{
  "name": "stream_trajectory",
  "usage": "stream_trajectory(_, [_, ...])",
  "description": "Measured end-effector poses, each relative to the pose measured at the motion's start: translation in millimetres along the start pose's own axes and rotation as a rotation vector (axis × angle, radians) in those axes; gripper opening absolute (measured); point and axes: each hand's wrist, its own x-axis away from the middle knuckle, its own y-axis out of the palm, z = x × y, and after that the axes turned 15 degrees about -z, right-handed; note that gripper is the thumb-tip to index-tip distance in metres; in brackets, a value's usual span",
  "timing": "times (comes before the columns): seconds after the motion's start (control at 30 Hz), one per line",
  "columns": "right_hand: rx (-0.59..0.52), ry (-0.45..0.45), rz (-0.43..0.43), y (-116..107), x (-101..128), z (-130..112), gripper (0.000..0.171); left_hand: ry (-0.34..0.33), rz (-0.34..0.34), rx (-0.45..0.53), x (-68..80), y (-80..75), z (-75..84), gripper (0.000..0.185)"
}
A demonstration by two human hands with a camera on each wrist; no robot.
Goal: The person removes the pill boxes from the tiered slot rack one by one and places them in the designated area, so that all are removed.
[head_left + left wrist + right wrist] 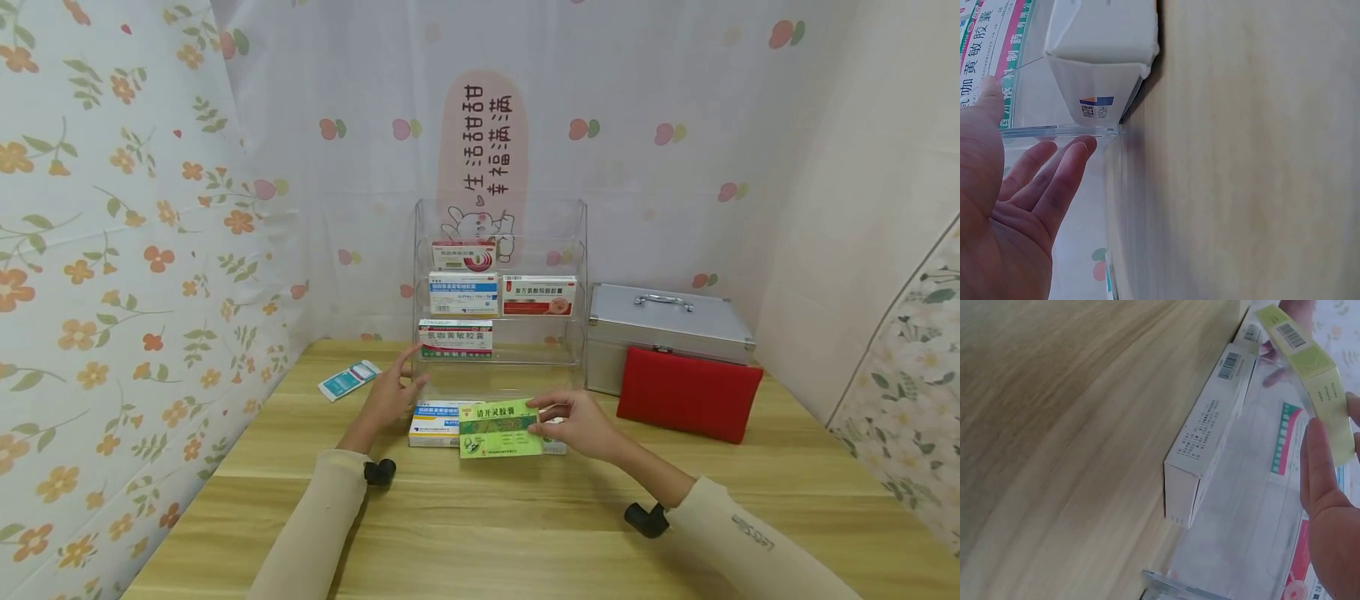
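Observation:
My right hand (581, 427) pinches a green medicine box (495, 442) by its right end, in front of the clear tiered rack (525, 362). In the right wrist view, the green box (1329, 406) is held between thumb and fingers. My left hand (386, 404) is at the rack's lower left side, its fingers extended and holding nothing. The left wrist view shows those fingers by the clear side panel (1054, 132); contact is hard to tell. Low at the front are a blue-and-white medicine box (433, 427) and, partly hidden by the green one, a white box (1210, 425).
Upper tiers hold several medicine boxes, among them a red-and-white box (538, 296) and a green-banded box (456, 337). A teal-and-white packet (349, 380) lies left on the table. To the right, a red pouch (686, 396) leans on a silver case (660, 321).

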Motion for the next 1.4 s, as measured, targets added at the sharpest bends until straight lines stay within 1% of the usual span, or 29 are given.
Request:
stream_trajectory(0.2, [-0.010,-0.019,-0.026,3,3,1,0.033,-0.007,0.002,-0.006,0.1,1.3,0.1,0.063])
stream_trajectory(0.5, [-0.060,0.029,-0.059,10,6,1,0.033,0.002,0.004,-0.005,0.4,0.6,0.9,0.063])
stream_trajectory(0.63, [-0.060,0.027,-0.064,11,7,2,0.032,0.002,0.003,-0.013,0.0,0.6,0.5,0.062])
stream_trajectory(0.77, [-0.035,0.019,-0.078,13,8,2,0.030,-0.014,-0.001,-0.012,0.2,0.7,0.7,0.062])
stream_trajectory(0.87, [-0.037,0.025,-0.107,15,8,2,0.031,-0.015,0.002,-0.013,0.5,0.7,0.9,0.061])
stream_trajectory(1.03, [-0.089,0.048,-0.164,18,9,1,0.033,0.002,0.004,-0.014,0.9,1.1,0.1,0.061])
stream_trajectory(1.2, [-0.055,0.071,-0.207,20,8,0,0.036,0.006,0.009,-0.015,0.3,1.6,-0.6,0.062])
stream_trajectory(1.4, [-0.056,0.138,-0.263,23,7,-3,0.041,0.002,0.010,-0.015,0.6,1.7,-1.0,0.062])
